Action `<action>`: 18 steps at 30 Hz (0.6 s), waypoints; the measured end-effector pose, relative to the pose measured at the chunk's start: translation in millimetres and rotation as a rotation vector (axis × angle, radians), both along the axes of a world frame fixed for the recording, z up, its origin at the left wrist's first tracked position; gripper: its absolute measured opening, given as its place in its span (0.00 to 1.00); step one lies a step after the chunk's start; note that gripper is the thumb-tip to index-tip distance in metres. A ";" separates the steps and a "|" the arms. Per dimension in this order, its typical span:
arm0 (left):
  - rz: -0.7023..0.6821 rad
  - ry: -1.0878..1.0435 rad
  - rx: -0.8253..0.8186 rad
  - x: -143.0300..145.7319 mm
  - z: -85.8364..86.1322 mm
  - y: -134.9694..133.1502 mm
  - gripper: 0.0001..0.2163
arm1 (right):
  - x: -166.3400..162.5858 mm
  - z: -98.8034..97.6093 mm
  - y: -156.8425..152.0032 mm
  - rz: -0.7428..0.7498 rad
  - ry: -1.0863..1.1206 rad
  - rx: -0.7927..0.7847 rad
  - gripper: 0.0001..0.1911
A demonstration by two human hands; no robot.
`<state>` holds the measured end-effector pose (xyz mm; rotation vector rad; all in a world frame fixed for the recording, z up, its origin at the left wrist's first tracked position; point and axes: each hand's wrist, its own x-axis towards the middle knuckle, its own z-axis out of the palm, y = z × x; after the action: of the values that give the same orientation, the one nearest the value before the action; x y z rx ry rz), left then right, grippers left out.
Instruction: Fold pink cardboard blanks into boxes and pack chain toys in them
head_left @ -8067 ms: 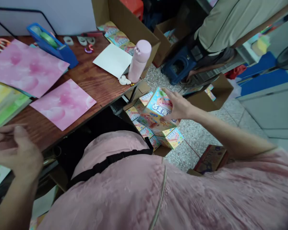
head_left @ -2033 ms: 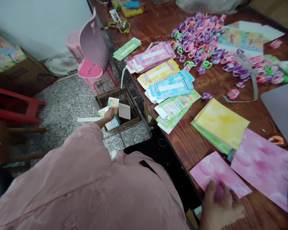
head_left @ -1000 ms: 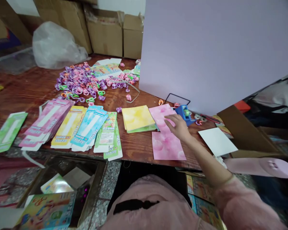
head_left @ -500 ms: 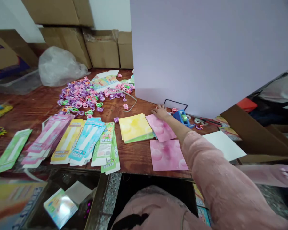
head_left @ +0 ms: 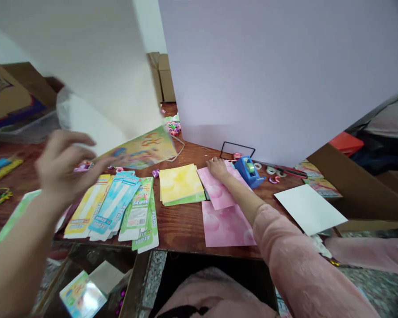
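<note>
Brown wooden table [head_left: 181, 225], speckled floor [head_left: 380, 280], white wall [head_left: 151, 28]

My left hand [head_left: 64, 163] is up at the left, fingers bent, tips toward the right, thumb stretched out below them with a gap between. Slight blur; can't tell if that grip is closed. Left forearm [head_left: 21, 247] bare, slanting up from the lower left corner. My right hand [head_left: 217, 168] is farther forward, lower, palm down, fingers slightly apart and bent at the tips. Right forearm [head_left: 243, 194] angles in from the lower right, sleeve [head_left: 292, 243] partway down, wrist exposed. Arms well apart.
</note>
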<state>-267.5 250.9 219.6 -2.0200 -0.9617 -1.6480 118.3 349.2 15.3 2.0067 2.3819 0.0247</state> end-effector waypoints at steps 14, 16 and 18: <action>-0.280 0.465 -0.192 127.8 -97.1 123.0 0.11 | -2.3 -6.6 -28.8 -0.038 0.056 0.029 0.28; -0.274 0.421 -0.233 133.6 -106.1 132.1 0.12 | -2.6 -6.8 -28.6 -0.040 0.064 0.034 0.28; -0.277 0.379 -0.287 138.6 -113.0 142.4 0.13 | -2.6 -6.8 -29.0 -0.043 0.071 0.039 0.28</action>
<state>-128.8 393.3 106.6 -2.6376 -0.8465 -1.2262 115.6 320.2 8.6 2.1103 2.3977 -0.0013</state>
